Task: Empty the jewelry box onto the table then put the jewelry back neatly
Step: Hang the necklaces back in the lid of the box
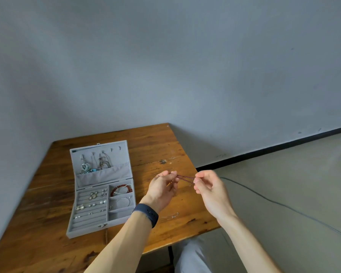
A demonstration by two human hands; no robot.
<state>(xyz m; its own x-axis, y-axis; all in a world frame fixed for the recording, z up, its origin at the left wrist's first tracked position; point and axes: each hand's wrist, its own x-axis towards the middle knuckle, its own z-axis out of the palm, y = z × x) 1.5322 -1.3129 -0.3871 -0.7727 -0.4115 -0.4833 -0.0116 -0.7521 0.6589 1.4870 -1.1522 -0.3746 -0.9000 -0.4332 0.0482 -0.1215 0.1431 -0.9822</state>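
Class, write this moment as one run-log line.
left hand: pinches thin dark-red beaded strand | right hand: pinches other end | open grey jewelry box: on wooden table, holds jewelry

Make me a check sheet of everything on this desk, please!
Surface: wooden table, scuffed.
Job's things: box open, lid back; earrings, red bracelet and bangle inside; necklaces on lid hooks; bead string.
Clutter: pale piece on table near the front edge, too small to name.
Grips: left grip and right grip each pinch the bead string, above the table.
Cables: cable across floor.
Surroundings: grey wall, black skirting.
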